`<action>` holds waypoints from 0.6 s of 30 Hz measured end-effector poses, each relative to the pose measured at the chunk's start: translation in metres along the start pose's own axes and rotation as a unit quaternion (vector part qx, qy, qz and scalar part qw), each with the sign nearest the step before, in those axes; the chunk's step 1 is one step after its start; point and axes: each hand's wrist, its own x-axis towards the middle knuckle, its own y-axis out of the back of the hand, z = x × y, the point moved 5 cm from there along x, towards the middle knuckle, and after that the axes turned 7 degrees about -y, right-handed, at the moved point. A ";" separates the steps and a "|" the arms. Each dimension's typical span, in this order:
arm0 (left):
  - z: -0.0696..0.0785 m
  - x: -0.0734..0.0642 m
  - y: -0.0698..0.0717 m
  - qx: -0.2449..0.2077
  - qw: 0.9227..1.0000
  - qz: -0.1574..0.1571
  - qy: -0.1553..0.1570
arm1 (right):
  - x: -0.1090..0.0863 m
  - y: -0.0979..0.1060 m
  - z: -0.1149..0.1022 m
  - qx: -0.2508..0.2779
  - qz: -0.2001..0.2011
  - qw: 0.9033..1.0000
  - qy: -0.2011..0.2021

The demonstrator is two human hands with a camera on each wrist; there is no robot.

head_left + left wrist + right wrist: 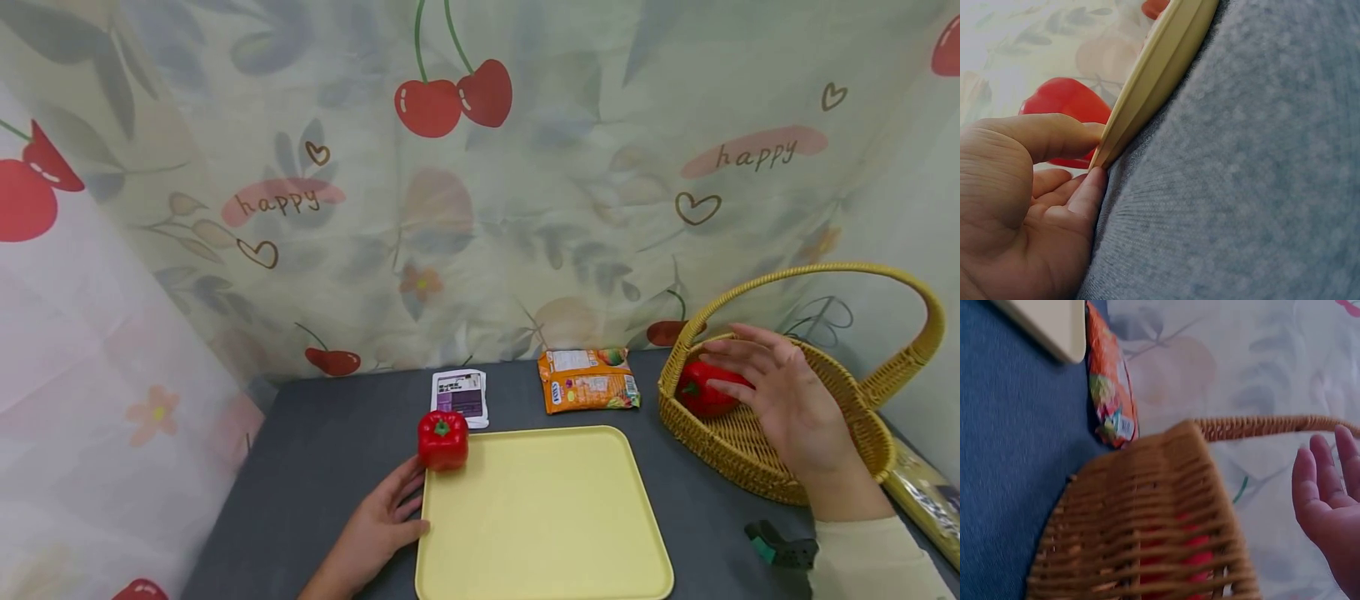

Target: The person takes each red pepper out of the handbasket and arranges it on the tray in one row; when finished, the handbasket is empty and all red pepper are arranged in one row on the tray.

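My left hand [375, 521] is at the left edge of a pale yellow tray [540, 517]. In the left wrist view, its thumb and fingers pinch the tray's rim [1160, 69]. A red bell pepper [442, 442] stands on the tray's far left corner, just beyond the left fingertips. My right hand [795, 404] hovers over a woven basket [750, 473], under its arched handle, with fingers extended and nothing in the grasp. Inside the basket lies a red vegetable [705, 390] with a green stem, partly hidden by the right fingers.
Behind the tray lie a white and purple packet [461, 392] and an orange snack bag [588, 381]. A small black and green object [780, 546] sits by the right sleeve. A shiny gold package [926, 492] lies right of the basket. A printed curtain [525, 208] hangs behind the table.
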 end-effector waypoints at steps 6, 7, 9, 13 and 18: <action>0.002 0.000 -0.001 -0.001 1.000 -0.003 0.000 | 0.001 0.024 0.005 -0.031 0.070 0.996 -0.044; 0.002 0.000 -0.001 0.000 1.000 -0.003 0.000 | 0.001 0.027 0.006 -0.034 0.074 0.995 -0.051; 0.002 0.000 -0.001 0.000 1.000 -0.003 0.000 | 0.003 0.033 0.008 -0.041 0.077 0.994 -0.063; 0.002 0.000 -0.001 0.001 1.000 -0.003 0.001 | 0.009 0.042 0.012 -0.045 0.077 0.993 -0.078; 0.002 0.000 -0.001 -0.001 1.000 -0.002 0.000 | 0.011 0.054 0.022 -0.075 0.110 0.986 -0.097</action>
